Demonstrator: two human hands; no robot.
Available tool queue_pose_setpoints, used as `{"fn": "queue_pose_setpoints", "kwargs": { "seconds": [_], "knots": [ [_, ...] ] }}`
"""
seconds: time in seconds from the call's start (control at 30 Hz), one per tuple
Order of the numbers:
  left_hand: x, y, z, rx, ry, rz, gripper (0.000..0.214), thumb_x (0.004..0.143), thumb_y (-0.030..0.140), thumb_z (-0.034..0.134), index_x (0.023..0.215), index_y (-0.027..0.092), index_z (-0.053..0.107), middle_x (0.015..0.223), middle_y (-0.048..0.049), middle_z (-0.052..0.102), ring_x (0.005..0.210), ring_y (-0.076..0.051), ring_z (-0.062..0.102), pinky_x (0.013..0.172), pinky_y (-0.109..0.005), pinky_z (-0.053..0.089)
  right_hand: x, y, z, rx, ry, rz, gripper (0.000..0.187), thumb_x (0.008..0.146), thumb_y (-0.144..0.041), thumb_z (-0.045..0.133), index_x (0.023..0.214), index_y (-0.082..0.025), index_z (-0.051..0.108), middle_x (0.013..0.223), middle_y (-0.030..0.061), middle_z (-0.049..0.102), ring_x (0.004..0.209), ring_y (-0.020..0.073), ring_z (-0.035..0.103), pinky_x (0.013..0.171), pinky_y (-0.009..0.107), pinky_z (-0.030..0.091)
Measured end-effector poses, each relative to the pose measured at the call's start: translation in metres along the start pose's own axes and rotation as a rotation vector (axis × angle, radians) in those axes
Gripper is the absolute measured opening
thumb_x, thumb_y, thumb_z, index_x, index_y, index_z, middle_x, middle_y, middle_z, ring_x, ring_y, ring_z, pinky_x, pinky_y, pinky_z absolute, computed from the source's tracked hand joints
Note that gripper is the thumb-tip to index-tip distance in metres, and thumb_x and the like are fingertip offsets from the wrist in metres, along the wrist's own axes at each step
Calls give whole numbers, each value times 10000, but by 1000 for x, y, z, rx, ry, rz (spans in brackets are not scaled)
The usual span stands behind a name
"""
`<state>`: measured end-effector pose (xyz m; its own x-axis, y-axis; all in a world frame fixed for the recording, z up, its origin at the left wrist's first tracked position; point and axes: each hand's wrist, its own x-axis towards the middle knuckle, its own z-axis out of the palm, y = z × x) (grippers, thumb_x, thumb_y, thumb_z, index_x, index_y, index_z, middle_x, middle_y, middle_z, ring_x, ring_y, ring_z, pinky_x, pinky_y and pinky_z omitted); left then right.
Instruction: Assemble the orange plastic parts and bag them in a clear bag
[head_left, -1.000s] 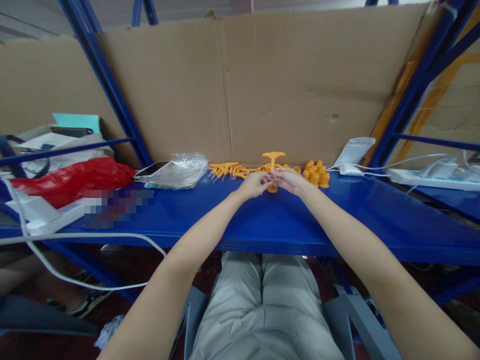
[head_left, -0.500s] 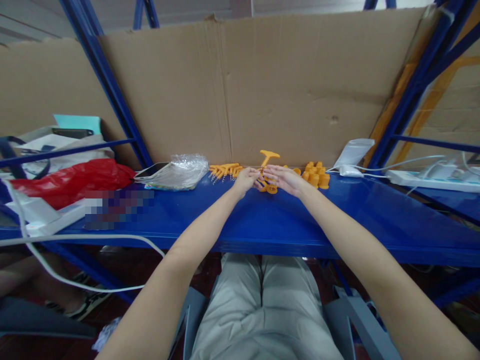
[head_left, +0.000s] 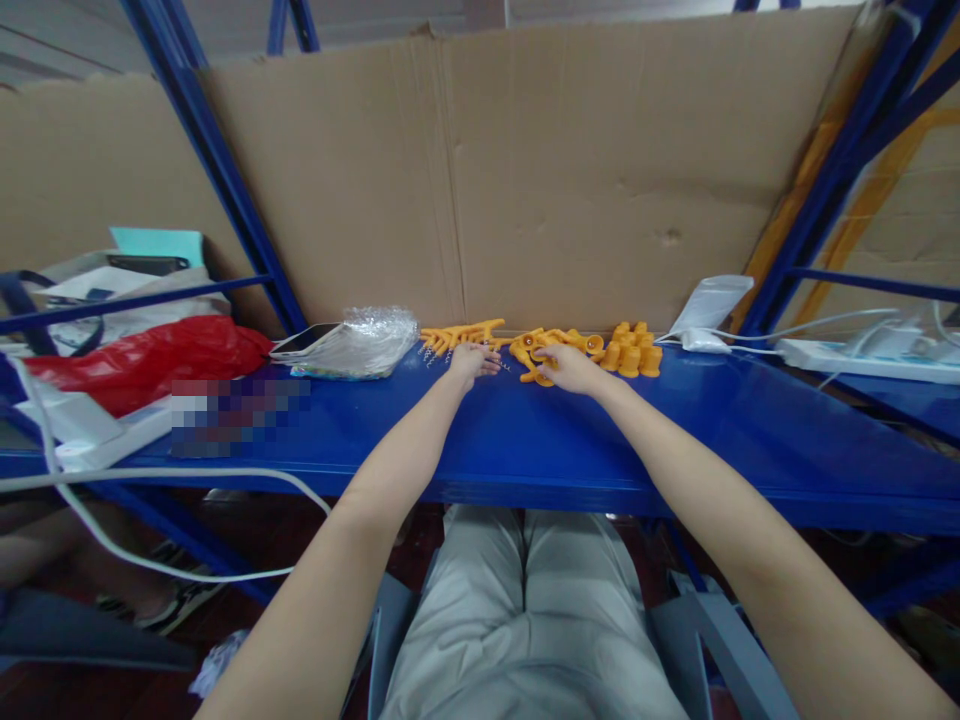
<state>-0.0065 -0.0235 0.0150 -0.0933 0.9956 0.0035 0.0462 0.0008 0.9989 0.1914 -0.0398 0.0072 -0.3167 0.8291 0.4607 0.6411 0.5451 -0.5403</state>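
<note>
My left hand (head_left: pixel 469 364) reaches over the near right side of a row of orange T-handled corkscrews (head_left: pixel 466 332) with metal spirals. Its fingers are stretched out to the right, and one metal spiral (head_left: pixel 505 367) shows just past the fingertips. To the right, my right hand (head_left: pixel 571 370) has its fingers curled on an orange plastic piece (head_left: pixel 534 376) at the front of a pile of orange parts (head_left: pixel 559 338). The hand hides part of that piece. Several orange cups (head_left: pixel 632 352) stand beyond this hand.
A blue shelf (head_left: pixel 555 440) carries everything, with a cardboard sheet (head_left: pixel 585 170) behind. At left lie clear plastic bags (head_left: pixel 375 345), a phone (head_left: pixel 306 340) and a red bag (head_left: pixel 161 365). White cables and a power strip (head_left: pixel 862 360) are on the right.
Both hands were together around an upright orange corkscrew. They are now apart and lower, the left over the corkscrews and the right at the parts pile. The upright T-handle no longer shows between them.
</note>
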Motion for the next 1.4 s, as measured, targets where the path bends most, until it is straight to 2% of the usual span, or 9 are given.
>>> {"fn": "queue_pose_setpoints", "kwargs": {
  "seconds": [0.23, 0.4, 0.67, 0.8, 0.9, 1.1, 1.17, 1.3, 1.4],
  "knots": [
    [11, -6, -4, 61, -10, -5, 84, 877, 195, 617, 926, 162, 557, 663, -28, 696, 434, -83, 590, 561, -217, 529, -6, 3, -3, -234, -178, -82, 206, 783, -163, 661, 960, -228, 744, 1113, 79, 727, 1078, 269, 662, 974, 386, 494],
    [15, 0, -1, 161, -12, 12, 92, 892, 244, 594, 901, 155, 577, 658, -54, 700, 447, -105, 619, 527, -209, 514, -6, 2, -3, -260, -224, -70, 303, 770, -108, 636, 1033, -227, 732, 1264, 109, 672, 1219, 298, 601, 1064, 460, 435],
    [23, 13, 6, 588, 5, 74, 152, 884, 140, 535, 753, 145, 612, 519, -22, 629, 402, -105, 562, 483, -208, 494, -5, 9, 3, -251, -254, -22, 388, 762, -198, 715, 1146, -254, 712, 1468, 99, 515, 1423, 336, 374, 1150, 541, 319],
    [34, 12, 6, 743, 1, 73, 223, 893, 185, 546, 694, 126, 628, 432, -15, 555, 391, -123, 551, 471, -217, 490, -7, 5, 1, -278, -264, -8, 443, 786, -223, 706, 1225, -279, 682, 1460, 78, 527, 1405, 335, 404, 1145, 534, 333],
    [41, 10, 6, 860, -1, 75, 224, 894, 188, 551, 708, 102, 643, 432, -29, 554, 425, -140, 579, 487, -216, 494, -9, -2, -2, -314, -310, 30, 482, 818, -212, 667, 1299, -205, 638, 1516, 103, 453, 1402, 313, 413, 1164, 468, 325],
    [48, 14, 12, 967, 25, 124, 249, 941, 262, 525, 1131, 110, 578, 783, -97, 736, 575, -151, 680, 522, -196, 508, -12, -12, -5, -362, -323, 44, 482, 840, -185, 640, 1321, -196, 622, 1505, 96, 468, 1379, 281, 451, 1157, 404, 349],
    [47, 15, 14, 959, 28, 118, 298, 937, 287, 547, 1188, 127, 539, 833, -98, 745, 599, -152, 691, 524, -192, 508, -13, -13, -5, -365, -318, 41, 475, 836, -177, 643, 1311, -189, 629, 1495, 104, 481, 1374, 280, 458, 1151, 399, 357],
    [40, 15, 14, 980, -20, 80, 237, 937, 283, 535, 1073, 96, 588, 806, -128, 736, 607, -164, 691, 513, -194, 494, -13, -16, -6, -361, -289, 30, 405, 828, -149, 648, 1232, -181, 670, 1397, 116, 585, 1289, 266, 553, 1089, 372, 422],
    [31, 19, 14, 923, 78, 96, 297, 897, 251, 574, 1154, 103, 560, 805, -106, 730, 584, -170, 676, 500, -212, 480, -12, -18, -5, -363, -275, 23, 276, 837, -133, 629, 1097, -167, 714, 1245, 115, 685, 1131, 248, 654, 984, 343, 489]
  ]
}}
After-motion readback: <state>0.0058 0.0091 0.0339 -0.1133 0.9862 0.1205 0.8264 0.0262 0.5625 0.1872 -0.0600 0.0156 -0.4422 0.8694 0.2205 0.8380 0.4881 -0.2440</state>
